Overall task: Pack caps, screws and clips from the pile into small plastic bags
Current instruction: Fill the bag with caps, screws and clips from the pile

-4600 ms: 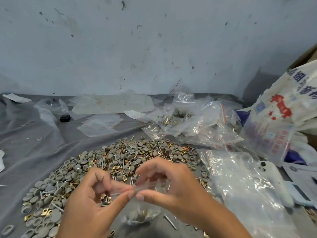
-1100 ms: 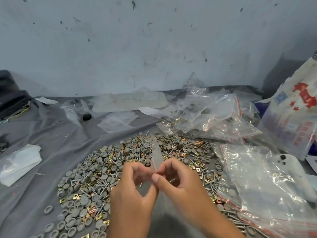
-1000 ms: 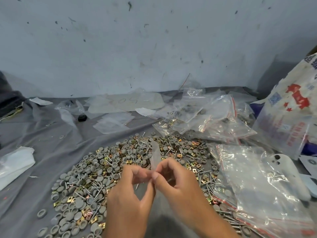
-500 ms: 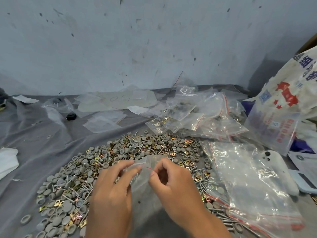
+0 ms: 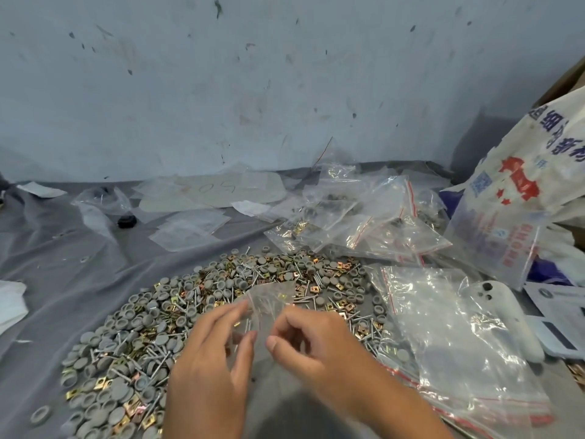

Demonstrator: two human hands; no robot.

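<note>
**Hands drift apart at the mouth of a small bag**

Half a second ago both hands were pinched close together on the rim of the small clear bag; now they sit a little wider apart and lower, and the bag (image 5: 269, 307) stands up between them, its top edge flaring over the pile. The left hand (image 5: 210, 372) has its fingers stretched out fairly straight, fingertips against the bag's left side, thumb reaching toward the middle. The right hand (image 5: 311, 340) is curled, forefinger and thumb bent in at the bag's right edge; it seems to pinch the plastic, though motion blur keeps me from being sure. Whether anything is inside the bag I cannot tell.

Just behind and to the left of the hands spreads the pile (image 5: 196, 299) of grey round caps, thin screws and brassy square clips, lying on a grey cloth (image 5: 63, 264). Beyond it, a heap of filled bags (image 5: 373, 223) with red seal strips rests near the wall. A larger clear bag (image 5: 449, 337) lies flat to the right of the hands, and a white printed sack (image 5: 519, 191) leans at the far right. The view has tilted down slightly, so the wall fills less of it.
</note>
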